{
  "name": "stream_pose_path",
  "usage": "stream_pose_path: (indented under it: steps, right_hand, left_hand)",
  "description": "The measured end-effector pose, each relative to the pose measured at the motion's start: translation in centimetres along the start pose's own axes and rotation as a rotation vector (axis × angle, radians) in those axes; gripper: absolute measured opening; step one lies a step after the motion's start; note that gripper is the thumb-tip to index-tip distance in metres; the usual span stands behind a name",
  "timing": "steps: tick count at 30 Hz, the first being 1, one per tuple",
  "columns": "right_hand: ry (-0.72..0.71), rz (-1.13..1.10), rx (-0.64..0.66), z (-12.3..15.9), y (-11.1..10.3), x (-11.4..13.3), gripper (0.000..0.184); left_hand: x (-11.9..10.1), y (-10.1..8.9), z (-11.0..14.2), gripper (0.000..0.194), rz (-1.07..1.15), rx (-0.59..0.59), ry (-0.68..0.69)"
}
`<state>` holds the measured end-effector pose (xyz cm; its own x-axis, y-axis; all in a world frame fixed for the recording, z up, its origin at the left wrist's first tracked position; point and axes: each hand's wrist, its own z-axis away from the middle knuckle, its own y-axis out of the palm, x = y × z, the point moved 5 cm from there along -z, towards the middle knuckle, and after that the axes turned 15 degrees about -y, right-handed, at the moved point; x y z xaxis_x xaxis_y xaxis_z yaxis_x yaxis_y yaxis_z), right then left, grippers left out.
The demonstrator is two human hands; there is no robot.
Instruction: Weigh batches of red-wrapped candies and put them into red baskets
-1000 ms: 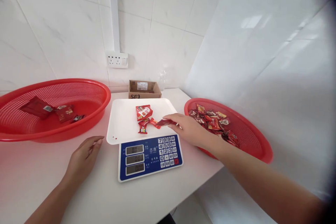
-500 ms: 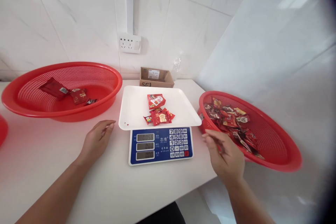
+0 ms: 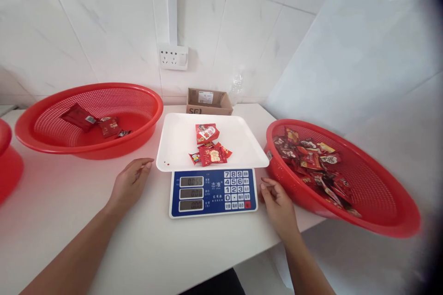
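A digital scale [image 3: 213,193] with a blue keypad panel stands on the white table, carrying a white tray [image 3: 238,140]. Several small red snack packets [image 3: 213,154] lie in a pile on the tray, and a red packet with a white heart shape [image 3: 206,133] sits just behind them. My left hand [image 3: 129,182] rests on the table left of the scale, fingers loosely bent and holding nothing. Beside the keypad's right edge is my right hand [image 3: 278,205], its thumb and fingers slightly apart with nothing visible in them.
On the right, a red basket [image 3: 384,193] holds many small wrapped snacks. Another red basket [image 3: 86,147] at left contains several packets; part of a third red basket [image 3: 8,170] shows at the left edge. Behind the tray stand a cardboard box [image 3: 209,109] and a clear plastic bottle [image 3: 237,87].
My right hand has moved left and down, from beside the right basket to the scale's edge. The left hand stays put. The view has shifted slightly.
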<state>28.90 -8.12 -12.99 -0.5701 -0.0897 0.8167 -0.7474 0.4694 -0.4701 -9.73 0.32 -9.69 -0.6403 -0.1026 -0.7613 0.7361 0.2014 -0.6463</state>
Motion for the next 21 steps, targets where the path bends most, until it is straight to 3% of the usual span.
stream_pose_path:
  steps: [6,10,13,16,18,21]
  right_hand:
    - [-0.018,0.010,0.047,0.3,0.2,-0.5,0.042]
    - [-0.045,0.002,0.060,0.4,0.3,-0.7,0.042]
    - [-0.071,-0.001,0.075,0.4,0.3,-0.5,0.041]
    - [-0.084,-0.005,0.092,0.4,0.3,-0.3,0.041]
    - [-0.087,-0.012,0.100,0.5,0.3,-0.3,0.042]
    - [-0.081,-0.017,0.099,0.5,0.4,-0.6,0.044]
  left_hand:
    - [-0.4,0.0,0.3,0.032,-0.020,-0.014,0.036]
    - [-1.9,-1.5,1.5,0.031,-0.087,-0.164,0.191]
    - [-3.8,-3.8,2.3,0.031,-0.136,-0.367,0.290]
    - [-5.7,-7.0,1.4,0.036,-0.200,-0.496,0.294]
    - [-6.2,-9.4,-0.3,0.042,-0.303,-0.517,0.211]
    - [-5.2,-13.0,-3.5,0.056,-0.515,-0.471,0.037]
